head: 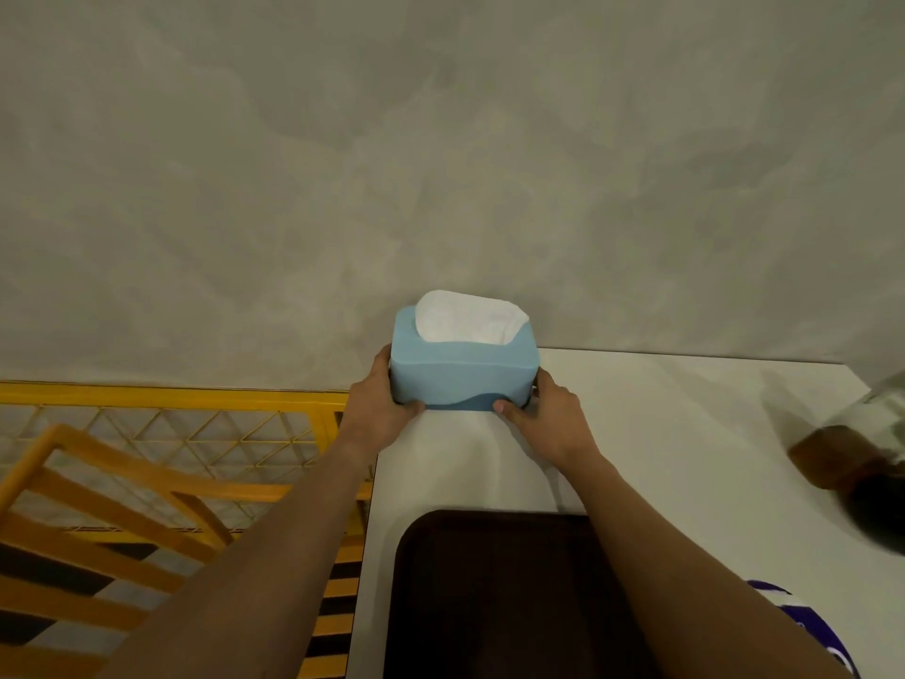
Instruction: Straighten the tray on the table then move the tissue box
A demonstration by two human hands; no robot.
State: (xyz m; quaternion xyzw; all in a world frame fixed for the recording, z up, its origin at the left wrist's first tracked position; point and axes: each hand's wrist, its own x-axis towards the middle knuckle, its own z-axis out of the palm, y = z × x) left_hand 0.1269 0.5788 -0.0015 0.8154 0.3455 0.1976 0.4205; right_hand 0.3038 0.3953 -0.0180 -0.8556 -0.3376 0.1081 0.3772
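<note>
A light blue tissue box (463, 372) with a white tissue sticking out of its top is at the far left corner of the white table (685, 433), against the grey wall. My left hand (379, 409) grips its left end and my right hand (543, 423) grips its right end, thumbs on the front face. Whether the box rests on the table or is slightly lifted is unclear. A dark brown tray (489, 605) lies on the near part of the table, between my forearms, its edges roughly square to the table.
A glass jar with a brown lid (852, 448) lies blurred at the right edge. A purple and white object (808, 624) sits at the near right. Yellow wooden chairs and a yellow lattice frame (171, 433) stand left of the table.
</note>
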